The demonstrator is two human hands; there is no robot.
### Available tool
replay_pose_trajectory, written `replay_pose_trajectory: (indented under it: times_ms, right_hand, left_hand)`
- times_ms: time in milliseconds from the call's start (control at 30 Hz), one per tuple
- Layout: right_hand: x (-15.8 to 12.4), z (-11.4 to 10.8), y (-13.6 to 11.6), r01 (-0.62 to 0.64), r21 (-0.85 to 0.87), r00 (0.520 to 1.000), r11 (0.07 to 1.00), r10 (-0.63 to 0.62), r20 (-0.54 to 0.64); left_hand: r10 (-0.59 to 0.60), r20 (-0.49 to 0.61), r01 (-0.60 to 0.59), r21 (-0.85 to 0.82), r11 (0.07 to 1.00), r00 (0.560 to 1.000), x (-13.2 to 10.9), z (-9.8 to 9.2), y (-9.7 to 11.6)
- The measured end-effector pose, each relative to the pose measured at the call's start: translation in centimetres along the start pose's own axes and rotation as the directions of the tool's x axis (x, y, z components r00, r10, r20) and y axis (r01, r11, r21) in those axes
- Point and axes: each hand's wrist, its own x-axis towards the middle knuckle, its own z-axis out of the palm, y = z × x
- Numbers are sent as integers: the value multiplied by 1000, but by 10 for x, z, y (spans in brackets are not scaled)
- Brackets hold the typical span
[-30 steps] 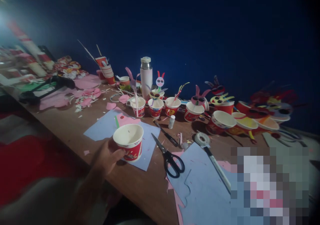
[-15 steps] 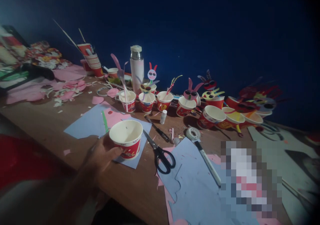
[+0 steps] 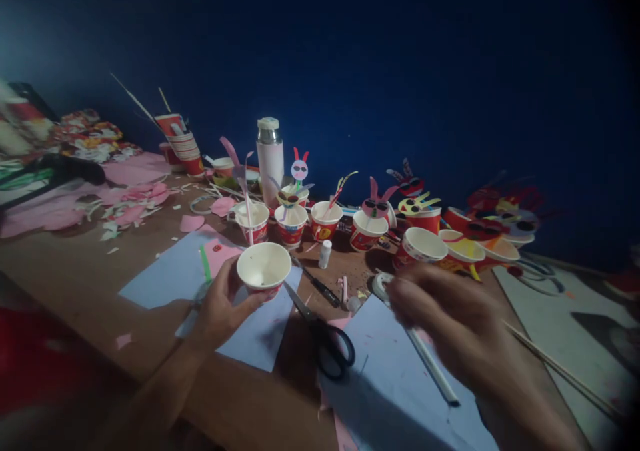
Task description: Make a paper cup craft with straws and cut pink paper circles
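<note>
Now the left hand [image 3: 220,304] holds the paper cup [image 3: 263,267] mouth-up, tilted nearward.

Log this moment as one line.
left hand: grips paper cup | right hand: blurred, above blue paper | scissors: lying between hands

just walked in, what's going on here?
One person at a cluttered wooden table. The left hand grips a red-and-white paper cup, tilted toward the camera, over a blue sheet. The right hand, motion-blurred, hovers above a white pen near a tape roll; its grip is unclear. Black scissors lie between the hands. Decorated cups line the back.
</note>
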Motion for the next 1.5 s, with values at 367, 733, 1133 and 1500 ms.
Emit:
replay_pose_trajectory:
  times_ms: [367, 733, 1133, 1500]
  right_hand:
    - [68, 56, 5, -14, -633, 999, 774, 39, 26]
    - [71, 69, 10, 26, -709, 994, 705, 59, 95]
    - [72, 62, 11, 83, -730, 994, 678, -4, 110]
    - [75, 57, 21, 109, -675, 976, 729, -206, -65]
  left_hand:
    - [151, -102, -120, 259, 958, 983, -18, 7, 1]
    - [160, -3, -157, 175, 972, 987, -24, 3, 0]
    - [114, 21, -116, 158, 981, 993, -27, 3, 2]
    - [326, 76, -334, 267, 904, 942, -29, 2, -3]
